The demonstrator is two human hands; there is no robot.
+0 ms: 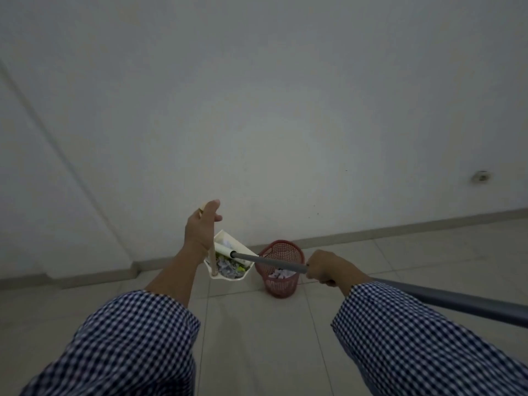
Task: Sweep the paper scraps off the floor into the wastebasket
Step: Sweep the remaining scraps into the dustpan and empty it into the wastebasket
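Left hand (201,227): you are gripping the dustpan's handle near its top.
Dustpan (227,237): you are holding it tilted, seemingly lifted, just left of the wastebasket.
Paper scraps (225,268): most are lying in the pan under the broom (274,262).
Wastebasket (283,287): some scraps are already sitting inside.
Right hand (325,267): you are clenching the broom pole.
Remaining: likely only tipping the pan.
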